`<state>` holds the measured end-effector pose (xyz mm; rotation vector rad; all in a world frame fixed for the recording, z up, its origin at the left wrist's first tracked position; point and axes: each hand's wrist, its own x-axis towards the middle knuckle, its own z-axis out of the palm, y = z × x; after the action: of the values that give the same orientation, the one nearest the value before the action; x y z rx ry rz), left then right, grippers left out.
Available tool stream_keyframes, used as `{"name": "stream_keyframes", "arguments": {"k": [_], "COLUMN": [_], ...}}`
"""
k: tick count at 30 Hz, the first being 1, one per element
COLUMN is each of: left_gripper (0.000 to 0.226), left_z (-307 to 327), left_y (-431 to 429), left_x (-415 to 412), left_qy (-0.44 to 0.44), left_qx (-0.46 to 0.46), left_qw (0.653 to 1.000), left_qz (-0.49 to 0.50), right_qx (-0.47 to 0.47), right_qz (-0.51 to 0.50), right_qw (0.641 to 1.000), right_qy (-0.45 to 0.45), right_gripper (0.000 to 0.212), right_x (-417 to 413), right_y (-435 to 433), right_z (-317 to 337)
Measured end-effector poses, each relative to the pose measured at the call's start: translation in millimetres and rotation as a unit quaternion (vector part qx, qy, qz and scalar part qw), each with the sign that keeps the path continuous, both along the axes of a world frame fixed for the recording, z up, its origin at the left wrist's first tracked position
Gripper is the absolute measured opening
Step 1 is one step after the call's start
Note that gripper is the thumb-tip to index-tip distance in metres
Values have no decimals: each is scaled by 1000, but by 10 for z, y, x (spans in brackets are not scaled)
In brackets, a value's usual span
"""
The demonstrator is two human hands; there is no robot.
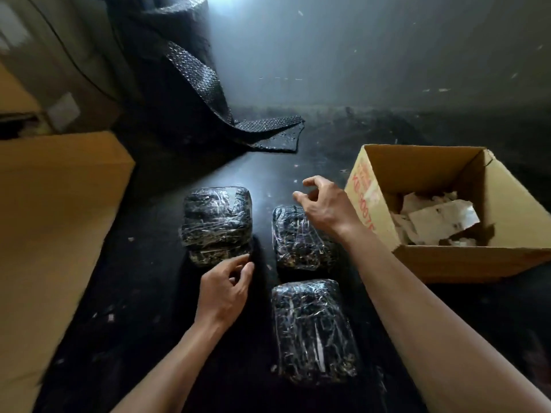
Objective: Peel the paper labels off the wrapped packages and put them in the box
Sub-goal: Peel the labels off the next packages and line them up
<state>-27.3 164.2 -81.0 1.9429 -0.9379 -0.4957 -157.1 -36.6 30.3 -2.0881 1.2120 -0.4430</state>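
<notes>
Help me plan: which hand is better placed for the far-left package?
Left. The left hand is at the near edge of the far-left package; the right hand is above the far-right package.

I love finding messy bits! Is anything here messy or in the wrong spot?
Yes. Small white paper scraps lie scattered on the dark surface around the wrapped packages, instead of in the box with the peeled labels. Behind, the black bubble wrap has its loose end sprawled crookedly on the surface.
</notes>
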Motion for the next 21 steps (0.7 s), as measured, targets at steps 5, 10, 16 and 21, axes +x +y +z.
{"name": "stream_keyframes", "arguments": {"k": [5, 10, 16, 21], "left_gripper": [34, 50, 67, 71], "left_z": [-378, -758, -992, -1114], "left_y": [496, 611, 623, 679], "left_x": [754, 1303, 1570, 1627], "left_qy": [-95, -154, -199, -196], "left_qx": [87, 176, 284, 349], "left_qw": [991, 972, 938, 915], "left_qz": [46, 29, -11, -53], "right_qx": [105, 173, 170, 157], "right_qz": [4, -4, -19, -18], "right_qw": [994, 983, 985, 987], "right_qy": [28, 56, 17, -40], "right_gripper": [72, 93, 93, 85], "right_x": [678, 1071, 1256, 1300], "right_y": [362, 539, 579, 561], "right_z": [-572, -1063, -1334, -1382]}}
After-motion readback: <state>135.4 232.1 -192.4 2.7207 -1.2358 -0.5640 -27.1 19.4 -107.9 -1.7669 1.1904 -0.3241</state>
